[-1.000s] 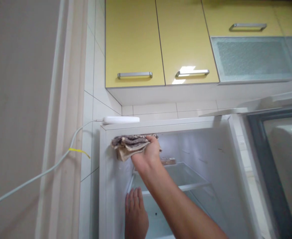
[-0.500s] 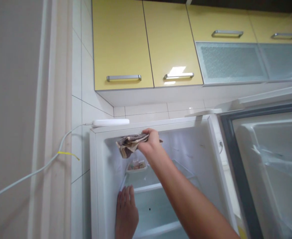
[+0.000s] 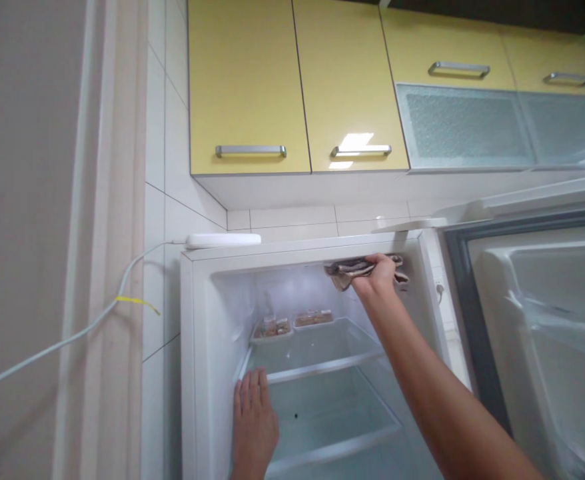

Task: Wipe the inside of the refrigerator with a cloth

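Observation:
An open white fridge (image 3: 292,252) fills the lower middle of the view. Up at its ceiling, near the right inner wall, my right hand (image 3: 376,275) grips a folded brown and beige cloth (image 3: 345,272). My left hand (image 3: 255,420) lies flat against the left inner wall, fingers pointing up, beside the front edge of the upper glass shelf (image 3: 317,368); it holds nothing. Two white trays of packed food, one on the left (image 3: 271,329) and one further right (image 3: 314,319), rest at the back of that shelf.
The fridge door (image 3: 547,320) stands open on the right. A white flat device (image 3: 222,240) with a cable (image 3: 92,328) lies on the fridge's top left. Yellow cabinets (image 3: 247,87) hang above. A second shelf (image 3: 332,453) is lower in the fridge.
My right hand has moved right with the cloth along the fridge ceiling, from the left side to the right. The right food tray now shows. My left hand has stayed at the left wall.

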`<state>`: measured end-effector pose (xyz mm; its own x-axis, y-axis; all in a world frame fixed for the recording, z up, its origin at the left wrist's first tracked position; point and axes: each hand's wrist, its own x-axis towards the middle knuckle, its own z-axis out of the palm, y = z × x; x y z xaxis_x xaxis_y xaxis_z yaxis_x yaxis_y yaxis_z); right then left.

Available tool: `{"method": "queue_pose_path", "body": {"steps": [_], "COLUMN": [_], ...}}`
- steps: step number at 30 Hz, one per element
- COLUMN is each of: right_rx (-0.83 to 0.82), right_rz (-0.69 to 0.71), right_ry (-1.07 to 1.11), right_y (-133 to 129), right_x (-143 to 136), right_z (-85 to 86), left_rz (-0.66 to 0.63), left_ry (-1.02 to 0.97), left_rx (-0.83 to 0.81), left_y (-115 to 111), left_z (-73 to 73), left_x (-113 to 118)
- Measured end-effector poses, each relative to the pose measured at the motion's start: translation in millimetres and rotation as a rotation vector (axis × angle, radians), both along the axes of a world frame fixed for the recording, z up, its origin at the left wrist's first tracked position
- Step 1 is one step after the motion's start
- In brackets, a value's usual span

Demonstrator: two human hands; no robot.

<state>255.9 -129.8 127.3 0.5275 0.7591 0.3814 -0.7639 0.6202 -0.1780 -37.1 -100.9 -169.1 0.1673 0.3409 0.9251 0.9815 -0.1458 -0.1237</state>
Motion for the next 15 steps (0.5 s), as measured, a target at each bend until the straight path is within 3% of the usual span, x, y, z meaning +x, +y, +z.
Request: {"method": "queue_pose_path", "body": {"steps": [3,11,13,15], "right_rx": [-0.039,0.107,0.128,0.169], "right_rz": [0.127,0.564,0.609,0.561], "right_ry": [0.007,-0.031,-0.065,-0.133], "right_y": [7,7,19,38], "right_x": [-44,-197,-223,-236], "right_z": [-1.9,-6.1,-10.6,-16.3], "left_rz": [-0.009,0.011,0.016,0.016], "left_ry": [-0.019,0.027,0.033,0.043], "left_rx": [-0.001,0.092,0.104,0.114], "left_y": [2,3,4,7], "left_z": [-1.5,-2.1,-2.3,-4.5], "left_x": [1,0,-1,-2]}}
